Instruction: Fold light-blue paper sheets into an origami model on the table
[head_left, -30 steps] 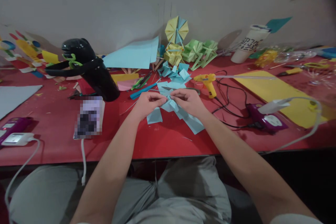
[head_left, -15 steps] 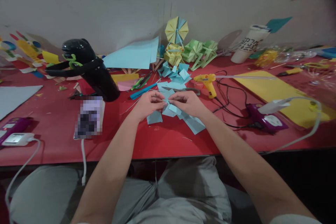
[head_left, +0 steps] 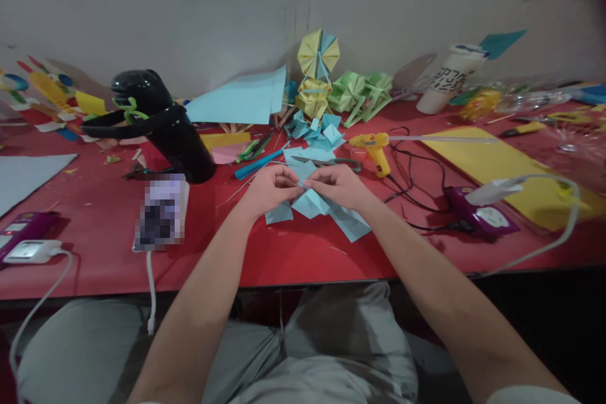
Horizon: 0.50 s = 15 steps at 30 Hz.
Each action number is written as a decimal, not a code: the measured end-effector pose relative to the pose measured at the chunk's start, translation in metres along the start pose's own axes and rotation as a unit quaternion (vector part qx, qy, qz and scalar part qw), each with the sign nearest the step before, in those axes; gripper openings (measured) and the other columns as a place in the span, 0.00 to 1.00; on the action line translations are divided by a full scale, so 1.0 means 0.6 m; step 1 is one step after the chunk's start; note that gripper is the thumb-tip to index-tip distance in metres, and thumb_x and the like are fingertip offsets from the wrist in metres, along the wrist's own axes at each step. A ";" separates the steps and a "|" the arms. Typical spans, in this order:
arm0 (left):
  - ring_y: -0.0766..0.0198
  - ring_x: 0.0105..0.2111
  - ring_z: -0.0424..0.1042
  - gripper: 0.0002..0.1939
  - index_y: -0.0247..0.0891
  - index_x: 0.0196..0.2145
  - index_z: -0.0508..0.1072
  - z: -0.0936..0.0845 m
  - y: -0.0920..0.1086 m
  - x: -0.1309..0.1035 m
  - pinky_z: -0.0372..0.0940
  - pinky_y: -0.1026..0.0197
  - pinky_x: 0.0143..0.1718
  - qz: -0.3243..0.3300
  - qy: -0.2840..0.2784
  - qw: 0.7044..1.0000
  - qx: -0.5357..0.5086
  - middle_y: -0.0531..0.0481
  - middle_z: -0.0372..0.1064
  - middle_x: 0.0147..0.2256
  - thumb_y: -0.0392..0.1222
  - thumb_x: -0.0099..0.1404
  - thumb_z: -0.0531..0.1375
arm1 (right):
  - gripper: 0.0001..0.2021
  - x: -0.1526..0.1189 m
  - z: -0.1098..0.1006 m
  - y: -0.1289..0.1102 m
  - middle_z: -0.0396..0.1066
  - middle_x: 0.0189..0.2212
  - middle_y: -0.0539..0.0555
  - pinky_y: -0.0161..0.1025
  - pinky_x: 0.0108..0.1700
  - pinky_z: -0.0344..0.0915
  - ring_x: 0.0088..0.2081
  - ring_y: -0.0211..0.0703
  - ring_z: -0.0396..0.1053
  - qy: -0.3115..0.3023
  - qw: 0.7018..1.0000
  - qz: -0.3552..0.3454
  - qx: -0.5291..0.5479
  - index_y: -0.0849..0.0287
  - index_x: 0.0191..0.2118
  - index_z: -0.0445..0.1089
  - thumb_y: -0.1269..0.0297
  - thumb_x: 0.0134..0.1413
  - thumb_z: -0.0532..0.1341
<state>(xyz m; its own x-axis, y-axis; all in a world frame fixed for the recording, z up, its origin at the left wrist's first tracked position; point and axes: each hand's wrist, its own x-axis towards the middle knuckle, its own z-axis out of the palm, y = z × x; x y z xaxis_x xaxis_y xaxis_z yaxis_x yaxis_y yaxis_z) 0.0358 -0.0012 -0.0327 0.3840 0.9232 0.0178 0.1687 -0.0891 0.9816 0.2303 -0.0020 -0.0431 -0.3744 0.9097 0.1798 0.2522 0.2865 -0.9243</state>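
Note:
Over the middle of the red table my left hand point(head_left: 273, 190) and my right hand point(head_left: 337, 184) meet at their fingertips. Both are closed in a pinch on a small piece of light blue paper, mostly hidden by the fingers. Just below the fingertips shows a blue paper square point(head_left: 310, 204), with creases; whether it is the held piece or lies beneath it I cannot tell. A blue paper strip point(head_left: 350, 222) sticks out under my right hand, and another blue square point(head_left: 279, 212) lies by my left wrist. Behind the hands are scissors point(head_left: 326, 161), partly covered.
Folded blue pieces point(head_left: 315, 129) lie behind, before a yellow-and-blue paper model point(head_left: 319, 53). A yellow glue gun point(head_left: 374, 150) with its cord is at right, near a purple power strip point(head_left: 483, 214). At left stand a black bottle point(head_left: 182, 145) and a phone point(head_left: 161, 211).
The small folded flap below my fingertips has changed shape, and a wider, flatter blue square shows there now. My hands have hardly shifted and remain together.

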 end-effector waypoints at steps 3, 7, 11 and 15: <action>0.66 0.24 0.72 0.12 0.35 0.30 0.69 0.000 0.001 0.000 0.67 0.63 0.26 -0.001 -0.010 1.000 -0.011 0.50 0.72 0.25 0.39 0.51 0.68 | 0.15 0.000 0.000 0.000 0.55 0.17 0.44 0.32 0.21 0.45 0.20 0.29 0.46 -0.003 1.000 -0.007 -0.004 0.63 0.27 0.71 0.53 0.49 0.65; 0.67 0.25 0.71 0.11 0.35 0.30 0.70 -0.004 0.007 -0.002 0.67 0.63 0.28 -0.024 -0.027 0.999 -0.025 0.51 0.71 0.25 0.40 0.51 0.68 | 0.17 -0.001 -0.001 -0.008 0.57 0.17 0.45 0.32 0.21 0.46 0.20 0.29 0.48 0.014 1.000 -0.008 -0.013 0.63 0.27 0.70 0.52 0.51 0.63; 0.66 0.27 0.72 0.11 0.35 0.30 0.71 -0.008 0.007 -0.003 0.68 0.63 0.30 -0.039 -0.048 0.998 -0.024 0.51 0.71 0.25 0.40 0.51 0.68 | 0.18 -0.002 -0.002 -0.012 0.58 0.18 0.46 0.33 0.22 0.47 0.20 0.30 0.49 0.015 1.000 -0.013 -0.018 0.63 0.26 0.69 0.50 0.51 0.62; 0.67 0.25 0.71 0.10 0.35 0.29 0.70 -0.007 0.003 -0.001 0.67 0.63 0.28 -0.021 -0.033 0.999 -0.003 0.51 0.70 0.24 0.39 0.51 0.67 | 0.18 -0.001 -0.001 -0.009 0.57 0.18 0.45 0.33 0.22 0.48 0.20 0.30 0.49 0.015 0.999 -0.023 -0.017 0.62 0.26 0.70 0.49 0.52 0.62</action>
<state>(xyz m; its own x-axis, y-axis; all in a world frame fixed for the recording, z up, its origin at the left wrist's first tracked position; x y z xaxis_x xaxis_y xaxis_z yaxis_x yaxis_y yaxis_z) 0.0322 -0.0003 -0.0303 0.4352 0.8996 -0.0361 0.1814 -0.0483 0.9822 0.2299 -0.0038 -0.0382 -0.3585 0.9043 0.2318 0.2653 0.3367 -0.9035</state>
